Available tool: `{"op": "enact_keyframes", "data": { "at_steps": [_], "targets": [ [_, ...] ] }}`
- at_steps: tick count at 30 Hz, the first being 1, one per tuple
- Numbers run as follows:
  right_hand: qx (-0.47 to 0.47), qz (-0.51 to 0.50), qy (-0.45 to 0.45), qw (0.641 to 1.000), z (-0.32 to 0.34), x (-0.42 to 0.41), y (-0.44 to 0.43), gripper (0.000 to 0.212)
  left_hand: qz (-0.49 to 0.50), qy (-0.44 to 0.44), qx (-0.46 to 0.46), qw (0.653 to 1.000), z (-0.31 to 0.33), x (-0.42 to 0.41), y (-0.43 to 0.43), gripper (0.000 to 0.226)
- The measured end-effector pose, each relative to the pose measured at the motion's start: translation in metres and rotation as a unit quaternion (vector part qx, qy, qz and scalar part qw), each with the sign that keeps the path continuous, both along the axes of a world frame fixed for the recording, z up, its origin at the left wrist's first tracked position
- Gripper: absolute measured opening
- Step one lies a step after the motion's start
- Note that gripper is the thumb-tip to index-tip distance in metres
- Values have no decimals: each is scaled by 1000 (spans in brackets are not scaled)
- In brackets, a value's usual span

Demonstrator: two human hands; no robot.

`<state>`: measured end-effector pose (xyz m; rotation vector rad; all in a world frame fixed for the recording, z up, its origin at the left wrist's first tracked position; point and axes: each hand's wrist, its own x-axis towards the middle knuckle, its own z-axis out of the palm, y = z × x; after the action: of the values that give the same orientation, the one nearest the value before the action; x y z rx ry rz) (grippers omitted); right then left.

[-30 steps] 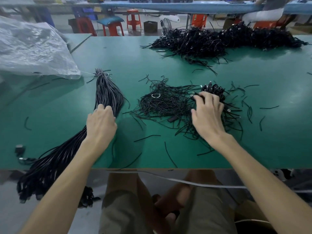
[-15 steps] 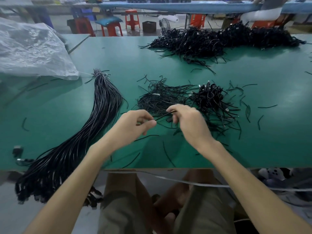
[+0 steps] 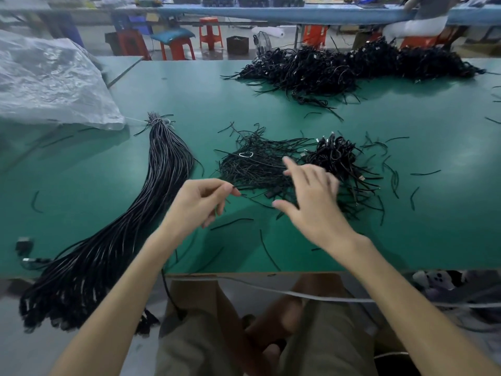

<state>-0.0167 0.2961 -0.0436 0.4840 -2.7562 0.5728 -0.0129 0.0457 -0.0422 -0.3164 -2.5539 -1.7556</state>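
Note:
My left hand (image 3: 198, 203) hovers above the green table (image 3: 81, 180) and pinches a thin black tie (image 3: 238, 193) between thumb and forefinger. My right hand (image 3: 311, 196) is blurred, fingers spread, above a loose heap of black ties (image 3: 254, 164). Just right of that heap lies a tangle of short black cables (image 3: 339, 158). A long bundle of black cables (image 3: 135, 213), tied at its far end, runs from mid-table over the front edge at the left.
A big pile of black cables (image 3: 352, 66) lies at the far right of the table. A crumpled clear plastic bag (image 3: 51, 82) covers the far left. Stray ties (image 3: 230, 223) litter the surface. Orange stools (image 3: 210, 32) and a seated person (image 3: 423, 20) are beyond.
One second ago my left hand lay on the long bundle and my right in the cable tangle. They met over a tie; now the right hand has let go and lifts toward the heap.

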Motion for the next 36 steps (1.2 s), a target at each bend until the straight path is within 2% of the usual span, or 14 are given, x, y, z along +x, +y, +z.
{"op": "enact_keyframes", "data": {
  "at_steps": [2,4,5,7,9,11,12,15,19,23,27,33,36],
  "targets": [
    [-29,55,-22,998,-2,8,-18,69,-15,11,-26,999,-6,0,14,23],
    [-110,71,-62,989,-5,14,-31,33,-21,4,0,1000,-8,1,23,17],
    [-167,71,-93,979,-7,15,-34,22,-17,-9,41,999,-7,2,24,12],
    [-241,64,-121,961,-12,17,-35,26,-3,-46,169,985,-4,4,24,15],
    [-269,64,-114,954,-15,19,-35,27,-9,-101,330,938,-1,6,23,28],
    [-296,78,-104,946,-16,22,-37,25,-16,-148,434,888,-2,6,27,31],
    [-305,84,-102,943,-16,24,-39,25,-15,-166,446,879,-3,6,31,30],
    [-305,91,-116,941,-19,26,-43,25,-12,-179,430,885,-4,7,40,33],
    [-337,73,-141,928,-21,28,-45,30,20,-177,540,822,3,9,48,31],
    [-364,48,-161,916,-23,32,-51,36,91,-240,568,782,5,11,58,31],
    [-318,52,-140,936,-26,34,-53,39,13,-266,502,823,6,15,58,31],
    [-304,134,-171,928,-32,35,-44,40,-16,-207,526,825,18,15,49,35],
    [-227,155,-167,947,-27,23,-28,55,-148,-155,452,866,31,21,33,42]
  ]
}}
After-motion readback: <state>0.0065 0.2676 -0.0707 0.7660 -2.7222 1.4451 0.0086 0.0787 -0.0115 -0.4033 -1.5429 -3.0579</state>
